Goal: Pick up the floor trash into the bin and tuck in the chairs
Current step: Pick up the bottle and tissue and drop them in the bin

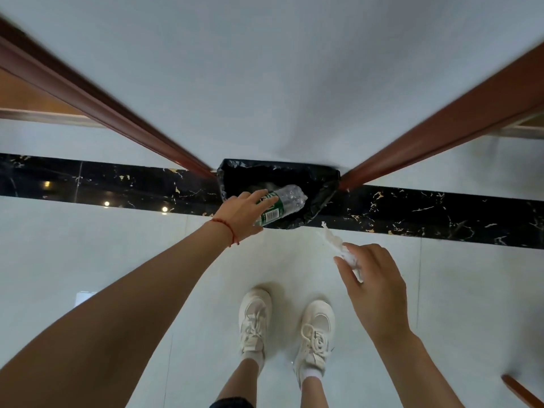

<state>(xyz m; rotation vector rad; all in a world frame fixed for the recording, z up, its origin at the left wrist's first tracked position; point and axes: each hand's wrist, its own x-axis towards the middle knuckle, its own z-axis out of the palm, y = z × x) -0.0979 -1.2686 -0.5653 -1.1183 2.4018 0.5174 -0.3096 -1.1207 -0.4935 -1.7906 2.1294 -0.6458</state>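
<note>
My left hand (244, 214) fingers grip the crushed clear plastic bottle (279, 206) over the black-lined bin (321, 198) at frame centre; I should let go squarely inside, right hand (374, 287) pinching white crumpled tissue (338, 245)

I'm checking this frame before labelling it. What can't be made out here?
- Head view: the bin's body and contents, hidden by its black liner and the bottle.
- The bottle's cap end, behind the left hand.
- The tissue, partly covered by the right hand.
- Chairs: none identifiable.
</note>
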